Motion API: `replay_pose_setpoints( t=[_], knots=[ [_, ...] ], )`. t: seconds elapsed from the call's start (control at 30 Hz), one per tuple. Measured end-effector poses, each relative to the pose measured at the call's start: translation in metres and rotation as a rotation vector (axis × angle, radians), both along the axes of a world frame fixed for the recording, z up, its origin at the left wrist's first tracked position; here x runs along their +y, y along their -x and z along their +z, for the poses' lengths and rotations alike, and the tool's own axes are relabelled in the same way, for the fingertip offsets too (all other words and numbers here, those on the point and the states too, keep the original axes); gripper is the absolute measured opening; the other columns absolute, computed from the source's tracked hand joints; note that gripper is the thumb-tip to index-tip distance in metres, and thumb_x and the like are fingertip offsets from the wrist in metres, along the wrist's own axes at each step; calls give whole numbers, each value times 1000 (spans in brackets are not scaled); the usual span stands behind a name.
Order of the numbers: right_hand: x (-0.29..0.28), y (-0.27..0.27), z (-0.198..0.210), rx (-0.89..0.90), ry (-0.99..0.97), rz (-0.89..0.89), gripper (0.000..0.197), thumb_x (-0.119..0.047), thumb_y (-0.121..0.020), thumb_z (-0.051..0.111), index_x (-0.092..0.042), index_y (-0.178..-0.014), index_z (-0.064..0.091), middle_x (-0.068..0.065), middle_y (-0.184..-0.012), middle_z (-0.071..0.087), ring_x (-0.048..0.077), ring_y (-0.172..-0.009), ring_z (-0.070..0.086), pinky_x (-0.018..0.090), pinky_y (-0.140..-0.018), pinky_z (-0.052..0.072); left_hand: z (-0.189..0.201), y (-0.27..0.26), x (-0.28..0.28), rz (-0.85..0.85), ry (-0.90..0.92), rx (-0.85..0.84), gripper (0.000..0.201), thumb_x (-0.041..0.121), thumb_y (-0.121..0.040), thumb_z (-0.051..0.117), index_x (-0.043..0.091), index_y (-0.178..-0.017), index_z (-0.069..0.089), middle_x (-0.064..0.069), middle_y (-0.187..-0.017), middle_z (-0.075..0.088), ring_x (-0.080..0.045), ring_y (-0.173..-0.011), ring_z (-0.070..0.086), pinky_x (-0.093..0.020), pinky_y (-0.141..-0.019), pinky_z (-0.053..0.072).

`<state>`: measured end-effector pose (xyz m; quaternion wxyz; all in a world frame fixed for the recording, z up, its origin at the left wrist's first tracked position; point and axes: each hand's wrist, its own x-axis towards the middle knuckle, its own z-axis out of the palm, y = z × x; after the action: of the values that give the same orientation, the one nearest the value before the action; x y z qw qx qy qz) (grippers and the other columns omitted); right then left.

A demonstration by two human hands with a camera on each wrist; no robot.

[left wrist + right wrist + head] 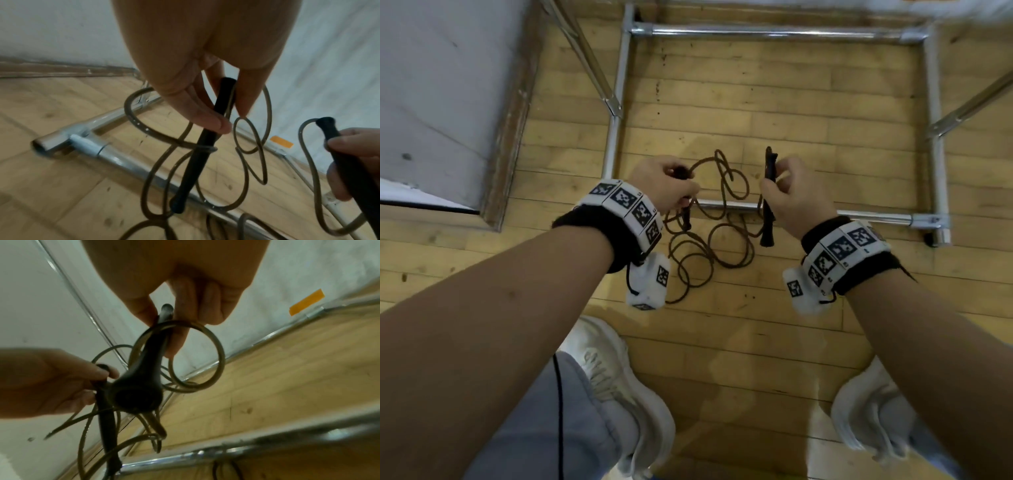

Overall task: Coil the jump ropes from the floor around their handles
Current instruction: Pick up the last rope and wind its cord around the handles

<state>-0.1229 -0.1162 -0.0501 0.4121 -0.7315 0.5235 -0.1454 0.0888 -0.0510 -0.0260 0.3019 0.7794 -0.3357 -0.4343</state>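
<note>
A dark brown jump rope (pixel 726 246) hangs in loose loops between my hands and trails onto the wooden floor. My left hand (pixel 666 183) grips one black handle (pixel 202 146), which points down, thumb and fingers pinching its upper part. My right hand (pixel 791 195) holds the other black handle (pixel 768 195) upright, fingers curled round its middle. In the right wrist view that handle's wide end (pixel 136 395) faces the camera, and a rope loop (pixel 205 353) circles beside my fingers. The two handles are held apart, above the floor.
A chrome tube frame (pixel 808 212) lies on the plank floor (pixel 722 339) under and beyond the rope. A grey wall panel with wood trim (pixel 441 102) is at left. My white shoes (pixel 619 383) stand below. Orange tape (pixel 281 142) marks the far wall.
</note>
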Motion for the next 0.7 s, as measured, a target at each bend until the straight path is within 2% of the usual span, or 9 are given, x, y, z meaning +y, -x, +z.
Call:
replay_pose_setpoints(
  t=[0.07,0.13,0.23,0.33,0.43,0.5,0.6,0.67,0.7],
  knots=[
    [-6,-2,12,164,65,122,17,-41,-89,47,-29,-100,45,-4,-74,62,14,-65,62,32,-52,51,17,4,-3,-160,-46,-126,24,45,-75,76,22,-78,70,2,-73,71,-10,-65,68,-24,-59,56],
    [-12,-3,23,248,57,149,14,-38,-92,47,-25,-99,44,-3,-79,60,18,-70,61,36,-56,52,32,5,-7,-165,-65,-232,32,51,-80,69,20,-79,73,3,-70,71,-8,-62,65,-22,-54,53],
    [-19,0,42,121,-40,-4,13,-32,-96,46,-21,-101,43,0,-86,60,17,-77,61,30,-57,50,55,5,-11,-50,-60,-349,20,30,-92,61,16,-92,75,-1,-80,70,-8,-59,55,-18,-47,41],
    [-19,1,70,-151,-103,-228,11,-27,-96,47,-19,-103,43,7,-98,65,23,-87,65,43,-76,56,86,9,-16,70,-8,-348,18,15,-93,59,21,-106,70,0,-93,68,-4,-66,56,-11,-51,43],
    [-17,0,111,-407,-12,-403,7,-22,-96,48,-23,-101,42,2,-95,67,18,-89,67,42,-80,57,128,10,-17,234,92,-188,34,24,-97,54,13,-130,57,-6,-127,59,-9,-94,60,-20,-79,50],
    [-16,-1,144,-583,-42,-468,9,-16,-97,46,-24,-98,42,2,-94,66,18,-90,67,37,-76,59,159,13,-15,215,169,-70,42,35,-102,41,6,-128,54,-10,-133,55,-19,-113,55,-28,-91,47],
    [-12,-3,197,-837,-310,-467,7,-8,-96,46,-15,-94,46,10,-89,61,21,-78,68,29,-59,57,202,25,-9,362,366,512,33,3,-100,42,-8,-131,46,-18,-113,60,-17,-83,62,-22,-69,56],
    [-2,-4,230,-827,-428,-383,7,-7,-94,49,-10,-88,50,10,-80,61,21,-70,66,27,-54,54,226,31,3,459,413,763,28,-6,-98,41,-8,-125,46,-25,-115,58,-21,-79,65,-22,-65,58],
    [3,-5,244,-819,-459,-340,6,-6,-92,52,-8,-87,52,9,-78,60,22,-71,64,27,-56,55,239,37,8,429,415,800,25,-8,-97,40,-5,-120,47,-27,-121,55,-24,-82,65,-23,-67,59]
  ],
)
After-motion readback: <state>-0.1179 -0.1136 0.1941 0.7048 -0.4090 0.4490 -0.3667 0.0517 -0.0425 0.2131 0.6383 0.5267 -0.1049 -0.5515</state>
